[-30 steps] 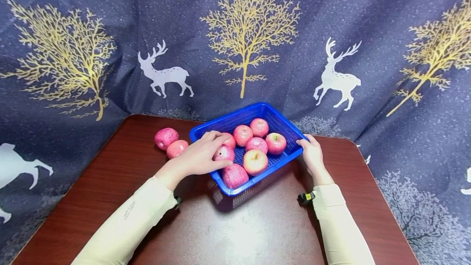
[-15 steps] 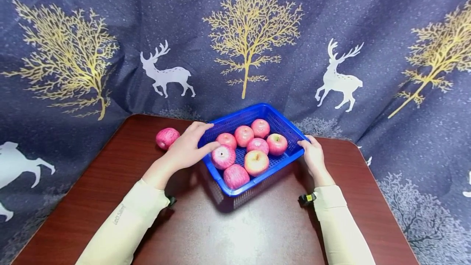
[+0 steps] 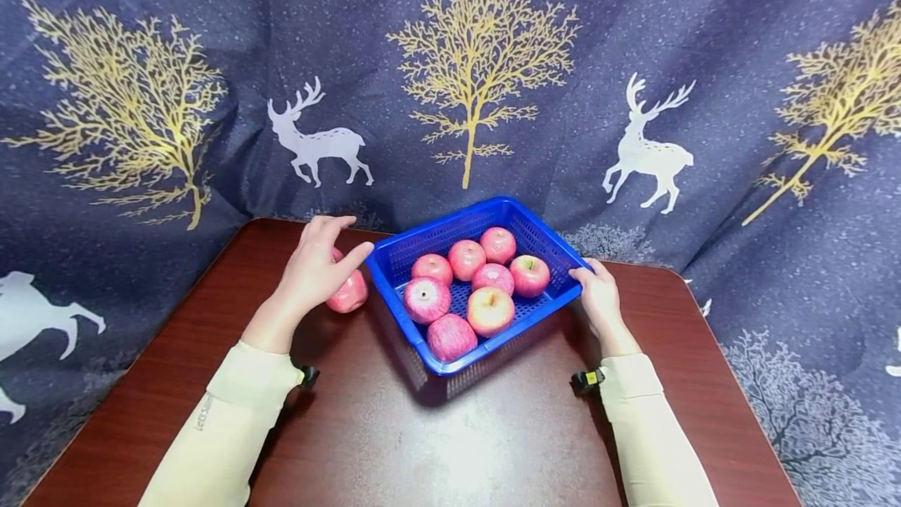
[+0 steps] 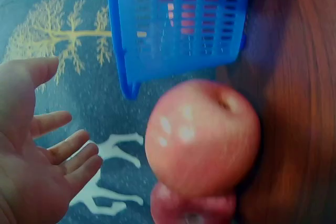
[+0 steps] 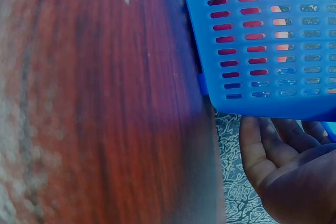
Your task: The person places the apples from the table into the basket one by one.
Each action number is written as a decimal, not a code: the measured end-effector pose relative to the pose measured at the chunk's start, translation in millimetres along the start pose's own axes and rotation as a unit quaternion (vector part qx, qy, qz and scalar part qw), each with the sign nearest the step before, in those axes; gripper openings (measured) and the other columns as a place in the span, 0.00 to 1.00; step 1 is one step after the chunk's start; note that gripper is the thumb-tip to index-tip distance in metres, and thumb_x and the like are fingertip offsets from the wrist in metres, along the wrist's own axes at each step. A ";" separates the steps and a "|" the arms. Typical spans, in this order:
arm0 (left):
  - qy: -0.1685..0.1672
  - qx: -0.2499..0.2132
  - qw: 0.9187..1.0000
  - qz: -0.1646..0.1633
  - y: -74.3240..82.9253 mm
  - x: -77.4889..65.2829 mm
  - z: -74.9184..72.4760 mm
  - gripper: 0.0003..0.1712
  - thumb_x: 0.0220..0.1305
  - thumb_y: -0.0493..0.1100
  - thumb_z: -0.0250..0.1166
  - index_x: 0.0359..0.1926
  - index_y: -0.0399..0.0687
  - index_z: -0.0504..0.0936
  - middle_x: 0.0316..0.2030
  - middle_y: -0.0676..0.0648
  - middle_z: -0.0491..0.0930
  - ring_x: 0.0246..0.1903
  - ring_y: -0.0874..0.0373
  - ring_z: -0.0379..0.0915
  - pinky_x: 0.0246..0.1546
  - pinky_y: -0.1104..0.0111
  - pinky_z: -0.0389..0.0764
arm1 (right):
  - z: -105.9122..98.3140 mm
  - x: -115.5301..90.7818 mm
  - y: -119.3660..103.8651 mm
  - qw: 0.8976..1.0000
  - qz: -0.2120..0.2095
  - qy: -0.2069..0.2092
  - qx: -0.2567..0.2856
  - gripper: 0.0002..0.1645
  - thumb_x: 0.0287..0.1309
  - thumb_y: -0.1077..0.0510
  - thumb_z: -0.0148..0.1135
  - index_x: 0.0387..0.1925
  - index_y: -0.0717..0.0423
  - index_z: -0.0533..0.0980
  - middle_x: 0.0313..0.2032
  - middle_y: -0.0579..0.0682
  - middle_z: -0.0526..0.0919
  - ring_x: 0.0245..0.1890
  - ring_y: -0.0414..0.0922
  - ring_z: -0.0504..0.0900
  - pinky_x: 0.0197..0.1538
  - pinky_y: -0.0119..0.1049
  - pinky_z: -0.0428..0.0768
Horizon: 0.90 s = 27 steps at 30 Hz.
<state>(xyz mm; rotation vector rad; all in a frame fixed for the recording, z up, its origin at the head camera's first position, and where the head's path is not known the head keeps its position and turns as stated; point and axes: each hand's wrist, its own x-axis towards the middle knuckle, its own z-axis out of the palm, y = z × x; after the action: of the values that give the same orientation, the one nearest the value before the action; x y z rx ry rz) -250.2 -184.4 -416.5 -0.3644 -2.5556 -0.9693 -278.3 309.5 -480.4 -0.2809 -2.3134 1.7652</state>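
My left hand [image 3: 310,268] hovers with spread fingers over two red apples on the table, left of the basket. The nearer apple [image 3: 348,293] shows beside the palm; a second apple [image 4: 191,205] lies behind it in the left wrist view, mostly hidden by the hand in the head view. Nothing is in that hand, and its thumb overlaps the basket's left corner from above. My right hand [image 3: 598,300] grips the right end of the blue plastic basket [image 3: 394,331], thumb over the rim and fingers outside. Several apples [image 3: 489,311] lie inside the basket.
The brown wooden table [image 3: 450,444] carries the basket near its far edge. Behind it hangs a dark blue cloth [image 3: 535,155] printed with deer and trees. A small black device [image 3: 586,380] is strapped at the right wrist; another [image 3: 307,376] is at the left.
My left hand has let go of the apple in the basket and drawn back left, out over the two loose apples. The right hand and the basket stay about where they were.
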 end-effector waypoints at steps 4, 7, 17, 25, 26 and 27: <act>0.019 0.017 0.999 -0.028 -14.2 1.6 -4.3 0.37 0.78 0.58 0.70 0.76 0.41 0.77 0.66 0.32 0.73 0.64 0.36 0.70 0.59 0.38 0.78 | -0.2 -0.6 -0.8 1.000 0.004 -0.002 -0.006 0.22 0.75 0.57 0.58 0.62 0.67 0.80 0.53 0.62 0.84 0.46 0.46 0.81 0.51 0.30 0.77; 0.020 0.024 0.998 -0.053 -25.1 2.1 -5.7 0.37 0.78 0.58 0.68 0.76 0.41 0.77 0.67 0.31 0.72 0.70 0.34 0.66 0.65 0.35 0.74 | -1.0 -0.3 -1.1 1.000 0.007 -0.006 -0.010 0.23 0.76 0.57 0.57 0.63 0.66 0.80 0.56 0.65 0.83 0.48 0.48 0.81 0.51 0.30 0.77; -0.005 0.040 0.993 -0.107 -54.8 1.9 -1.1 0.41 0.78 0.61 0.67 0.80 0.40 0.73 0.69 0.27 0.70 0.70 0.29 0.65 0.65 0.32 0.73 | -1.8 0.3 0.1 1.000 0.008 -0.008 0.004 0.22 0.76 0.57 0.58 0.62 0.68 0.79 0.55 0.64 0.83 0.46 0.45 0.82 0.50 0.29 0.78; -0.045 0.048 0.988 -0.141 -69.1 -0.7 3.5 0.46 0.76 0.65 0.67 0.82 0.43 0.69 0.69 0.26 0.70 0.69 0.27 0.65 0.63 0.29 0.73 | -2.0 -0.4 -0.2 1.000 0.006 -0.010 0.006 0.22 0.76 0.57 0.58 0.62 0.68 0.79 0.53 0.63 0.84 0.44 0.43 0.82 0.49 0.29 0.79; -0.051 0.048 0.987 -0.145 -70.1 -1.0 4.2 0.47 0.76 0.66 0.67 0.82 0.43 0.69 0.69 0.26 0.70 0.69 0.26 0.65 0.63 0.29 0.73 | -2.0 -0.4 -0.2 1.000 0.004 -0.010 0.006 0.22 0.76 0.57 0.58 0.62 0.68 0.79 0.53 0.63 0.84 0.44 0.43 0.82 0.49 0.29 0.78; -0.059 0.050 0.986 -0.149 -71.2 -1.4 4.9 0.47 0.76 0.66 0.67 0.83 0.43 0.69 0.69 0.26 0.69 0.69 0.26 0.65 0.63 0.29 0.73 | -2.2 -0.4 -0.2 1.000 0.004 -0.011 0.007 0.22 0.76 0.58 0.58 0.62 0.68 0.79 0.53 0.64 0.84 0.45 0.44 0.82 0.50 0.29 0.79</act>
<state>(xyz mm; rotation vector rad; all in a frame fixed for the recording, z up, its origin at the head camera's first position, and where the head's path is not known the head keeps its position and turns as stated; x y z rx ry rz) -276.4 -233.1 -461.7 -0.0102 -2.8099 -0.9394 -277.3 311.4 -479.7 -0.2704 -2.3186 1.7962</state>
